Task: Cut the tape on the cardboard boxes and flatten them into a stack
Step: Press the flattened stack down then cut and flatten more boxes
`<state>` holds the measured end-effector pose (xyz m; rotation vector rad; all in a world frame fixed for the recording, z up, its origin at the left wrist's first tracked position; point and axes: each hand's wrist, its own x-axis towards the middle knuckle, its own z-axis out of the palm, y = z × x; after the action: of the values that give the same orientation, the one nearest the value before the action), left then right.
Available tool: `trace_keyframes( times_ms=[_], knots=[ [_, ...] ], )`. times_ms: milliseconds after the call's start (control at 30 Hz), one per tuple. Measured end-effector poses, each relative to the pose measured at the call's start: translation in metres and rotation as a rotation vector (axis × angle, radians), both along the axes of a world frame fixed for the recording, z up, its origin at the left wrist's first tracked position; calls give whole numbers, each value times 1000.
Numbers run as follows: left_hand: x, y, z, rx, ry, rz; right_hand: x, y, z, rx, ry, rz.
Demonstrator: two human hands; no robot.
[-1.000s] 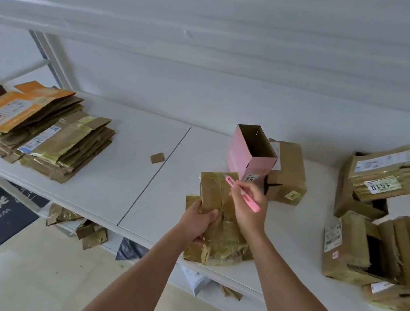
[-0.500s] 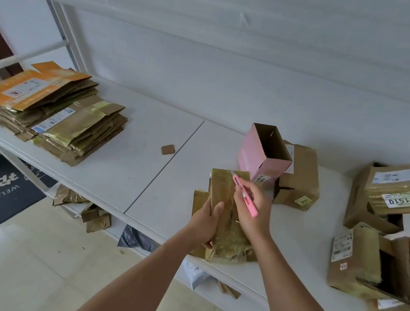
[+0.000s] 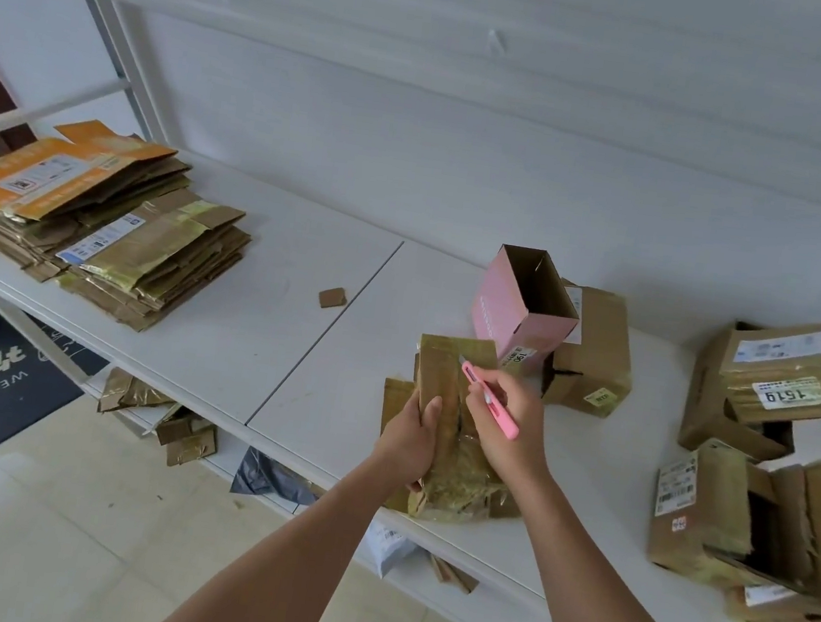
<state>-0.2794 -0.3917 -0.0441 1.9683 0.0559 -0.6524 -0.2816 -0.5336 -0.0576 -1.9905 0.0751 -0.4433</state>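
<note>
At the lower centre of the frame, the left hand (image 3: 410,442) grips the left edge of a tape-covered cardboard box (image 3: 447,418) that rests on the white tabletop (image 3: 250,337), while the right hand (image 3: 509,418) pinches a pink cutter (image 3: 488,398) with its tip against the box's upper part. The stack of flattened boxes (image 3: 98,226) lies at the upper left, and an open pink box (image 3: 523,304) stands just behind the hands, with more uncut cardboard boxes (image 3: 762,457) at the right edge.

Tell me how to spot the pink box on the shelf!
Look at the long white shelf, then just past the two hands, near the middle. The open-topped pink cardboard box leans against a plain brown cardboard box. It is the only pink box; every other box is brown or orange.
</note>
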Motion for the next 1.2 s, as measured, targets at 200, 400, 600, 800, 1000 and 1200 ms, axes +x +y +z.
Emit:
trace_keyframes(
  times_ms=[200, 400, 600, 800, 1000, 1200],
  knots=[
    [1, -2, 0, 16, -3, 8, -12, 3, 4, -26, 62, 26],
    [1, -2, -1, 24, -7, 16, -40, 5, 13, 84, 215, 19],
    [0, -3, -2, 47, -16, 25, -61, 2, 27, 62, 286, 73],
    [1, -4, -4, 86, -29, 28, -77, -1, 39, 41, 356, 132],
    [1, -8, -2, 199, -73, 38, -101, -4, 44, 29, 321, 152],
    [2, -8, -3, 173, -42, 71, -125, -19, 47, 89, 305, 157]
  ],
)
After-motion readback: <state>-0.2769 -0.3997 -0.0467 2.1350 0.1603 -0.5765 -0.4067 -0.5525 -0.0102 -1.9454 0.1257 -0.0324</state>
